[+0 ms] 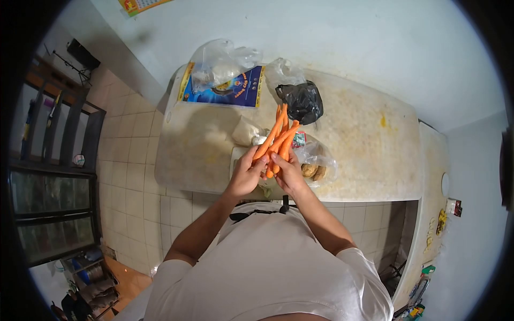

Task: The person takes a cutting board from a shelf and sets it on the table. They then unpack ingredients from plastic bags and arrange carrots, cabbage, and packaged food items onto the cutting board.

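Several orange carrots (276, 143) are bunched between my two hands, above the near edge of the table. My left hand (249, 172) is closed around the lower left side of the bunch. On the other side, my right hand (289, 170) grips it with the thumb across the front. The carrots' thin ends point away from me. Beside my right hand lies a clear plastic bag (321, 160) with brown, potato-like pieces (311, 171) in it. Just beyond my left hand sits a clear bag of whitish contents (247, 131). My hands partly cover what lies beneath them.
On the worn, pale table (369, 155), a black plastic bag (301, 101) lies beyond the carrots. Clear bags (222, 61) rest at the back left, over a blue and yellow printed sheet (230, 93). A wall (342, 37) borders the far side. Dark shelving (59, 128) stands left.
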`<action>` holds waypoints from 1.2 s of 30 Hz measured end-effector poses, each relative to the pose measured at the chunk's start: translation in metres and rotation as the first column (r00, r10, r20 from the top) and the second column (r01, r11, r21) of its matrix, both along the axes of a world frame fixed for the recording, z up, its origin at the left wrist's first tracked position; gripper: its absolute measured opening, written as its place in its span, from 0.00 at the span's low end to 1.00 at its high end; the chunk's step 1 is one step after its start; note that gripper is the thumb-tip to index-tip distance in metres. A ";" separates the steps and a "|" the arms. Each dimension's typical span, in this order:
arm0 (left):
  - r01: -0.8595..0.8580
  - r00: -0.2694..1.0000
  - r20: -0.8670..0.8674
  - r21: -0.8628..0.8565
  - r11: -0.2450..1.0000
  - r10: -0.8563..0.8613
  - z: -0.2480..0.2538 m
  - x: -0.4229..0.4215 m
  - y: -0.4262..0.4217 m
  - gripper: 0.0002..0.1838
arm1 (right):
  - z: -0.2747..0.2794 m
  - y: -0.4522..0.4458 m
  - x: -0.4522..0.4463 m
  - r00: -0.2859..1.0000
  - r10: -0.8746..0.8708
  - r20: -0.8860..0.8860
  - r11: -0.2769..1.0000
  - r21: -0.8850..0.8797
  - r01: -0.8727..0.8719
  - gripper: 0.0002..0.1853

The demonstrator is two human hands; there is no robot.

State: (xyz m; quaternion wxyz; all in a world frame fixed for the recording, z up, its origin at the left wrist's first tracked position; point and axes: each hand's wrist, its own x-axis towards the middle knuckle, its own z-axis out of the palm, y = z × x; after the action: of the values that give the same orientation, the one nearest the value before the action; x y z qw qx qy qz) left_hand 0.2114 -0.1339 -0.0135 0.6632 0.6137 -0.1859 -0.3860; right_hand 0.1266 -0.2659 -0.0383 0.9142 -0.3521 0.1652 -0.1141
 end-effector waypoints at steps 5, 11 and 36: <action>-0.128 0.948 -0.305 -0.118 0.985 0.087 -0.010 0.001 0.003 0.16 | 0.018 0.000 0.000 1.000 0.000 -0.014 0.999 0.052 0.001 0.23; -0.060 0.994 -0.095 -0.135 0.989 0.047 -0.010 -0.001 0.003 0.17 | 0.018 -0.004 0.000 0.999 -0.010 -0.043 0.991 -0.134 0.004 0.23; 0.050 0.996 -0.062 -0.163 0.985 -0.061 -0.045 0.022 0.036 0.11 | 0.009 0.052 0.026 0.931 -0.329 -0.161 0.940 -0.154 0.306 0.11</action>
State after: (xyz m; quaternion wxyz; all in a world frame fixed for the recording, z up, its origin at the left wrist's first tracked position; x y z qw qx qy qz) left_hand 0.2335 -0.0983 -0.0582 0.7054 0.5396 -0.2114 -0.4081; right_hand 0.1523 -0.2138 -0.0298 0.8403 -0.3870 0.2963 -0.2376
